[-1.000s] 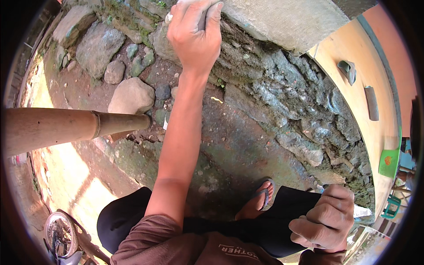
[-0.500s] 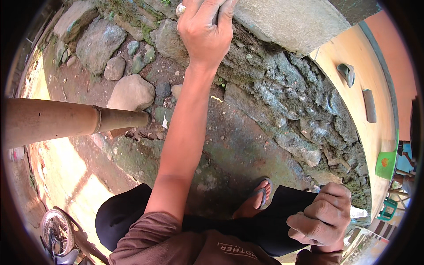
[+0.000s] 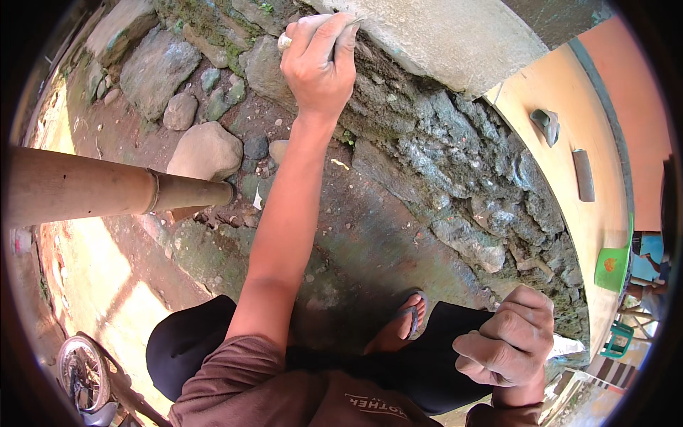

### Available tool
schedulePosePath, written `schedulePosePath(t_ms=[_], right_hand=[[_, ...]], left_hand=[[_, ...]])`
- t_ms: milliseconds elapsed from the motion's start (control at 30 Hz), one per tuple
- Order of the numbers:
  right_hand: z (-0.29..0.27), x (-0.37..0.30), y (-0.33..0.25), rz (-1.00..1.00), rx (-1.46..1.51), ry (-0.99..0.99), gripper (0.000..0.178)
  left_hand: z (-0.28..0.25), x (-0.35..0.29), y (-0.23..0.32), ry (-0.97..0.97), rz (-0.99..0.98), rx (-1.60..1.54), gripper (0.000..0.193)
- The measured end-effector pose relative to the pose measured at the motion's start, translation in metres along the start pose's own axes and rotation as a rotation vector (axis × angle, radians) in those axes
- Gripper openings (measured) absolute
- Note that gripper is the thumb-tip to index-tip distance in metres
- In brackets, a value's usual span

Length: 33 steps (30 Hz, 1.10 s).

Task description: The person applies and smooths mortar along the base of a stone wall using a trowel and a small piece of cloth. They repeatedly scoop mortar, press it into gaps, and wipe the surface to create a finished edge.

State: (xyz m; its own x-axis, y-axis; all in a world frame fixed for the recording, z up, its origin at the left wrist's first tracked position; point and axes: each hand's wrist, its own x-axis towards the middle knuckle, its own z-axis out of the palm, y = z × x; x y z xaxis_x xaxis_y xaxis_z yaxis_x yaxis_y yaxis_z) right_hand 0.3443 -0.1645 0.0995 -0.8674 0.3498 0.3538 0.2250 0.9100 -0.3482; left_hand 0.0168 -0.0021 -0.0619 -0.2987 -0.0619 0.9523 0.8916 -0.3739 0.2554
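My left hand [image 3: 319, 67], its arm stretched far forward, is at the near edge of a pale concrete ledge [image 3: 434, 43]. A ring shows on one finger. Its dusty fingers are bent and closed at the ledge; what they grip, if anything, is hidden. My right hand [image 3: 509, 340], also dusty, is closed in a fist at the lower right, above my dark-trousered leg. Whatever may be inside the fist cannot be made out. A white scrap [image 3: 567, 346] shows just beyond it; whether the hand holds this is unclear.
A rough stone wall [image 3: 455, 164] runs below the ledge. A bamboo pole [image 3: 85, 183] juts in from the left, near rocks [image 3: 206, 151]. On a tan surface lie a grey curved piece [image 3: 585, 175] and a crumpled dark piece [image 3: 546, 127]. A wheel [image 3: 84, 373] stands lower left.
My left hand has moved slightly down and left in the picture, staying by the ledge edge. My right fist has shifted slightly left. The whole view has shifted a little too.
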Motion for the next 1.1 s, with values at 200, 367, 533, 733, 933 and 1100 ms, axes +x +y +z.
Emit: schedulePosePath(t_ms=[200,367,533,733,933,1100], right_hand=[[-0.006,-0.007,-0.015,0.087,-0.037,-0.060,0.016],[0.006,0.003,0.001,0.008,0.001,0.006,0.027],[-0.005,0.001,-0.017,0.083,-0.023,-0.078,0.022],[0.007,0.009,0.000,0.008,0.009,-0.027,0.027],[0.003,0.005,-0.010,0.060,-0.017,-0.049,0.014],[0.013,0.015,0.006,0.000,0.039,-0.041,0.026]], left_hand=[[0.011,0.031,0.027,-0.014,0.039,-0.018,0.014],[0.003,0.009,0.008,0.019,-0.010,-0.015,0.014],[0.005,0.011,0.024,-0.010,-0.051,-0.016,0.014],[-0.001,0.008,0.012,0.043,-0.062,0.015,0.015],[0.007,0.019,0.035,-0.006,-0.097,0.021,0.012],[0.010,0.004,0.029,0.117,-0.220,-0.026,0.013]])
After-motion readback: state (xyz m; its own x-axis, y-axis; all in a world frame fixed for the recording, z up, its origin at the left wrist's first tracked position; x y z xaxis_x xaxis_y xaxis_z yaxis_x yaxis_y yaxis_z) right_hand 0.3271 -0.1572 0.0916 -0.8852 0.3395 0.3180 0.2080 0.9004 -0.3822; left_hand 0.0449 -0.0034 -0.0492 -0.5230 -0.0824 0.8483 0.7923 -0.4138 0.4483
